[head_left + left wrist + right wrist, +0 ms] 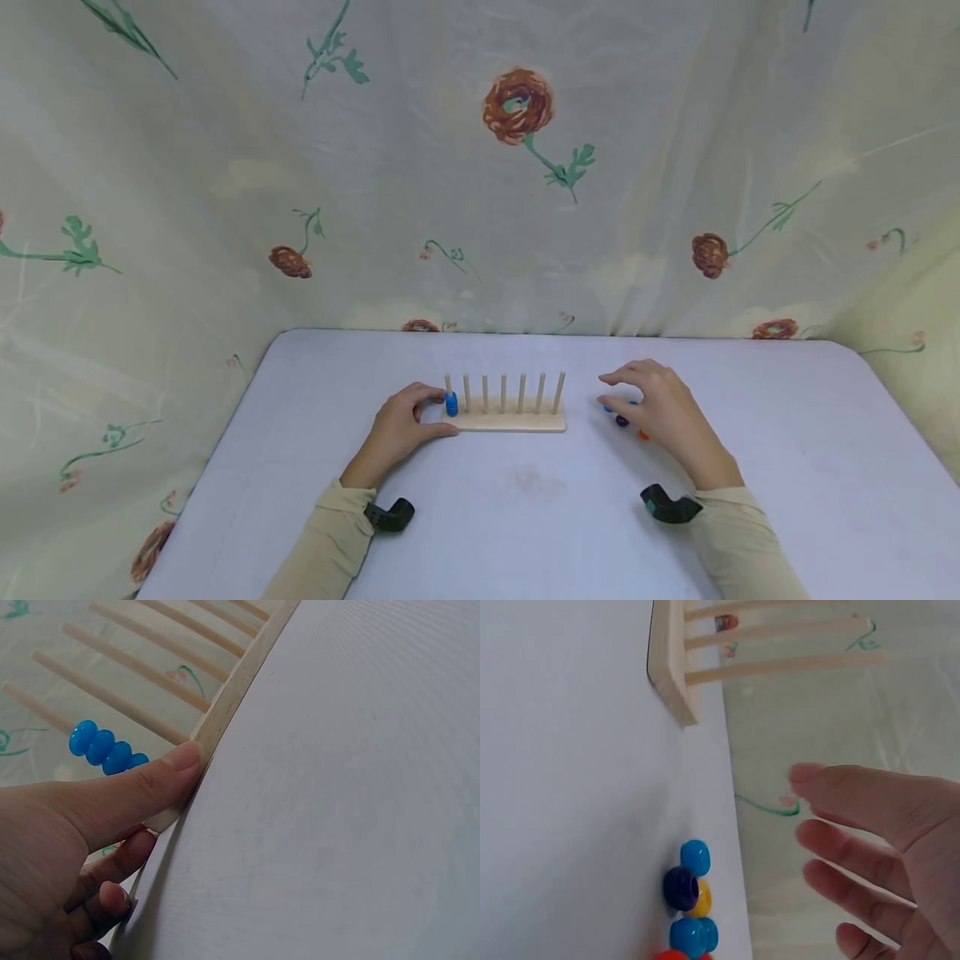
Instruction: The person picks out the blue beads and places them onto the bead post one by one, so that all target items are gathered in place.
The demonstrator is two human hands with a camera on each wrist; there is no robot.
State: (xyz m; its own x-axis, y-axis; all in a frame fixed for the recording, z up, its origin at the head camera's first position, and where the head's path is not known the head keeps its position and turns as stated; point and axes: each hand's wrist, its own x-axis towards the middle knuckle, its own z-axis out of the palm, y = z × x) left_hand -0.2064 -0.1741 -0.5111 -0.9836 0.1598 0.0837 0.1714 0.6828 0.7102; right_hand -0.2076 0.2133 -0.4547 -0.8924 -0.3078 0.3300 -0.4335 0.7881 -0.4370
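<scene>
In the head view, my left hand (401,427) grips the left end of the wooden peg rack (510,423), which lies at the middle of the frame, thumb along its front edge and forefinger close to the stack of blue beads (452,405) on the leftmost peg; the bare pegs (503,393) stand in a row to the right of it. My right hand (662,408), right of centre, is empty, thumb and fingers parted in a wide curve over the loose beads, hiding some of them; a dark purple bead (622,421) and an orange-red bead (643,435) peek out below. I judge the step in hand to be steadying the rack while I reach to pick a bead; the next move would call for lowering that gap over one bead and pinching it. The white table cover (517,533) lies beneath everything, and a flowered curtain (420,192) fills the top of the frame. In the left wrist view, my thumb presses the rack's front edge near the centre, and four blue beads show at left, the lowest partly behind it. In the right wrist view, the loose beads crowd at bottom centre, some appearing to touch, with a yellow bead (703,901) partly behind the purple one, so a neighbour could get nudged; at upper centre, the bare pegs lie between that cluster and the stack, something to clear.
</scene>
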